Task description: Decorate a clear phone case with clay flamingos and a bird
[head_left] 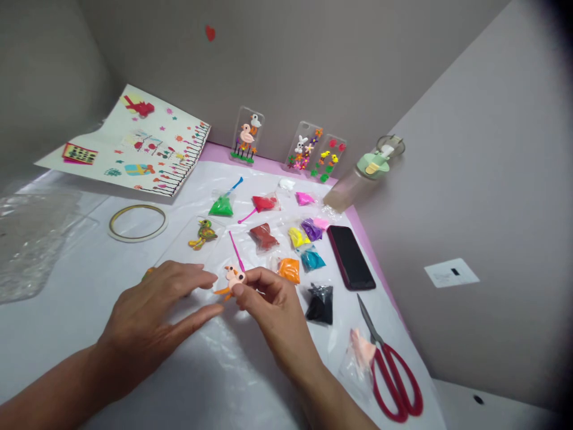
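Three standing cases (246, 136) are seen near twelve o'clock, one bottle (351, 186) at two, one phone (351, 258) at four, one pair of scissors (379, 341) past four, two bird figures (234, 279) near eight; at nine, three thin sticks (236, 251) and one tape ring (134, 238).

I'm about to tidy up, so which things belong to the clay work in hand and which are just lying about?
Probably part of the work:
pale pink bird figure, held in the right hand
clay packets
pink stick just beyond the figure

Probably just lying about:
phone
bottle
decorated paper
scissors, though less surely
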Available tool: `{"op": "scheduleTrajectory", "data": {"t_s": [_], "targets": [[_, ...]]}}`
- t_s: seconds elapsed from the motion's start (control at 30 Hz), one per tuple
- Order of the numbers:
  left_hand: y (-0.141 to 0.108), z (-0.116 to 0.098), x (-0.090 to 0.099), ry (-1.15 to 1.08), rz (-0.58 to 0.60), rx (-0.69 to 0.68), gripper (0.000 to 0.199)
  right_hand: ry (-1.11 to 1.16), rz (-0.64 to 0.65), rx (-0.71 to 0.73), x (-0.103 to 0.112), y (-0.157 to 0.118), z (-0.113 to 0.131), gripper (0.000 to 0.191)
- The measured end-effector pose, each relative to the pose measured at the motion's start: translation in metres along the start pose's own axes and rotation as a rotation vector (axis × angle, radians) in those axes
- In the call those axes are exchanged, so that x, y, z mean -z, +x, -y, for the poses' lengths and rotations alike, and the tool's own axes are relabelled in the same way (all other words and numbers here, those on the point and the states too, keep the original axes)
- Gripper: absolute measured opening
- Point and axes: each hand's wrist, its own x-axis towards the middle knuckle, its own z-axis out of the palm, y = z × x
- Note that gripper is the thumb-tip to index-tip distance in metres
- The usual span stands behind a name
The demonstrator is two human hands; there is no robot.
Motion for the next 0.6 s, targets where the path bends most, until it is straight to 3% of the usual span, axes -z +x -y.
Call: {"op": "scheduleTrajectory", "data": {"t_s": [0.1,0.23,0.37,0.47,0.6], "targets": [[0.006,-0.008,0.004,-0.181,0.105,0.267,0.016,-0.006,-0.007,0.013,0.000,0.000,0.000,0.019],[0.012,-0.011,0.008,-0.410,0.343,0.591,0.040,-0.034,-0.018,0.086,-0.001,-0.001,-0.001,0.013],[0.009,-0.004,0.007,-0.630,0.513,0.690,0.043,-0.078,-0.012,0.135,-0.001,-0.003,-0.003,0.011],[0.007,0.001,0.005,-0.733,0.544,0.734,0.042,-0.096,0.004,0.151,-0.001,-0.003,-0.003,0.012],[0.009,0.003,0.004,-0.693,0.568,0.721,0.040,-0.111,0.013,0.157,0.000,-0.003,-0.004,0.011]]}}
